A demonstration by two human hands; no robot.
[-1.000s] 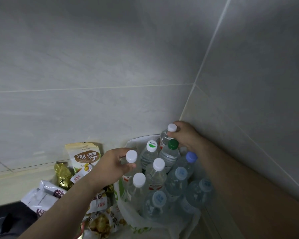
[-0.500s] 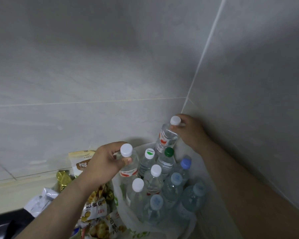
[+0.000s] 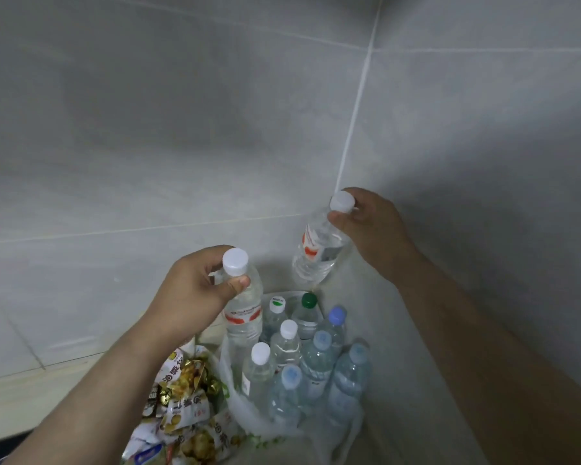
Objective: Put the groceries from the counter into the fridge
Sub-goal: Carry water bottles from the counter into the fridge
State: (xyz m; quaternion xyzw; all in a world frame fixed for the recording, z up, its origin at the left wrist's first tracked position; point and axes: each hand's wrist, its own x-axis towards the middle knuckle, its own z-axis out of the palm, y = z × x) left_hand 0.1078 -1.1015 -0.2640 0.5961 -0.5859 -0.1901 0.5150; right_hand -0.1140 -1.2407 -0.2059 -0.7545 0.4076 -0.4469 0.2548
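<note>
Above the bag (image 3: 245, 411) in the worktop's corner, our left hand (image 3: 195, 293) grips one water bottle (image 3: 244, 317) by its neck, our right hand (image 3: 369, 223) another bottle (image 3: 316, 253).

- left-hand bottle (image 3: 245, 317) and right-hand bottle (image 3: 316, 263): clear, glossy plastic; each wears a shiny red-and-white film label
- standing bottles (image 3: 316, 364) at the counter's back right corner: the same clear plastic, smooth and wet-looking; some faintly blue
- caps: matt plastic; white cap (image 3: 235, 261), green cap (image 3: 309, 299), blue cap (image 3: 336, 315)
- bag (image 3: 245, 417) around the standing bottles: thin, milky, translucent plastic film; creased
- snack packets (image 3: 182, 414) beside the bag: glossy printed film; gold wrappers (image 3: 195, 374) among them look like crinkled foil
- wall tiles (image 3: 148, 129): grey, smooth, soft satin sheen; pale matt grout lines between them
- counter (image 3: 21, 407): pale, smooth, stone-like
</note>
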